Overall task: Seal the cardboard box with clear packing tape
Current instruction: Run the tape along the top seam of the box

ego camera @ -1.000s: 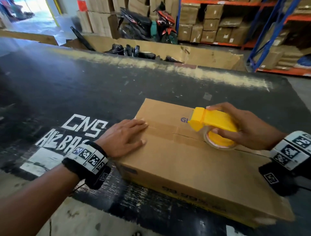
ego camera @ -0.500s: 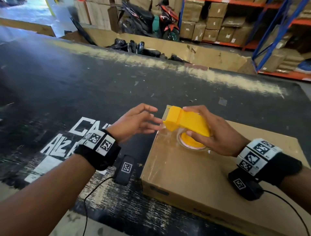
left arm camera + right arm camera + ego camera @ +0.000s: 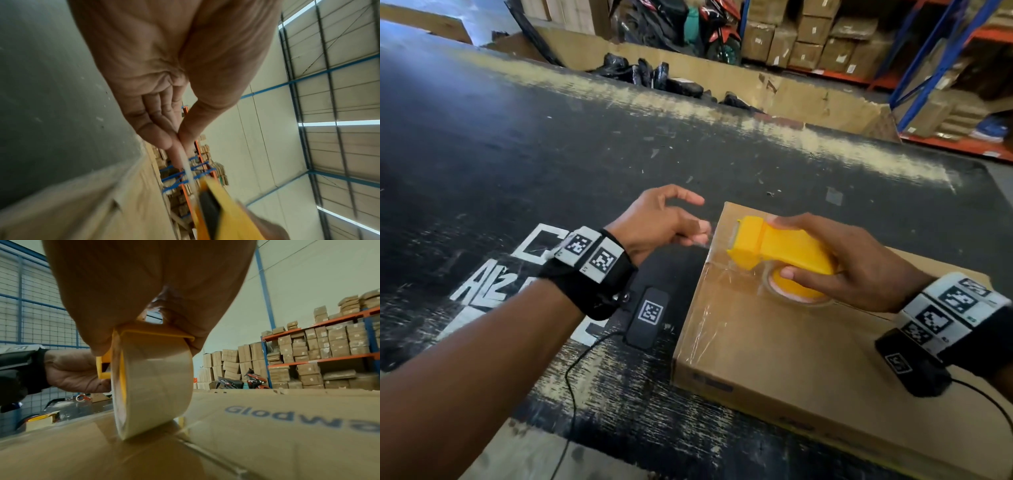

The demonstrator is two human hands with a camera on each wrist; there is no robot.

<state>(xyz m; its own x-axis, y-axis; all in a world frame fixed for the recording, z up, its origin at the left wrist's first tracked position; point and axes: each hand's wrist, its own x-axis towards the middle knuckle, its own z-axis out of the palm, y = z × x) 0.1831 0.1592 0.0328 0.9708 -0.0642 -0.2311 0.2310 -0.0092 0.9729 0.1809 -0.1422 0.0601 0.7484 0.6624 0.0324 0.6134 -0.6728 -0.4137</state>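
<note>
A flat brown cardboard box point(image 3: 774, 359) lies on the black table, with wrinkled clear tape point(image 3: 722, 294) over its left end. My right hand point(image 3: 798, 250) grips a yellow tape dispenser point(image 3: 750, 240) at that end. The clear tape roll point(image 3: 152, 382) stands on the box top point(image 3: 267, 443) beside the flap seam. My left hand point(image 3: 698, 233) hovers just off the box's left edge. In the left wrist view its thumb and fingers point(image 3: 177, 136) pinch a pale tape strip point(image 3: 186, 164) that runs to the dispenser point(image 3: 226, 216).
The black table point(image 3: 585, 154) carries white lettering at the left. A low cardboard bin point(image 3: 808, 99) with black items lines its far edge. Behind stand motorbikes and shelves of boxes point(image 3: 329, 345). Another tape roll point(image 3: 41, 418) sits left of the box.
The dispenser has run left along the seam to the box's left end. My left hand lifted off the box top and now pinches the tape at the dispenser's mouth.
</note>
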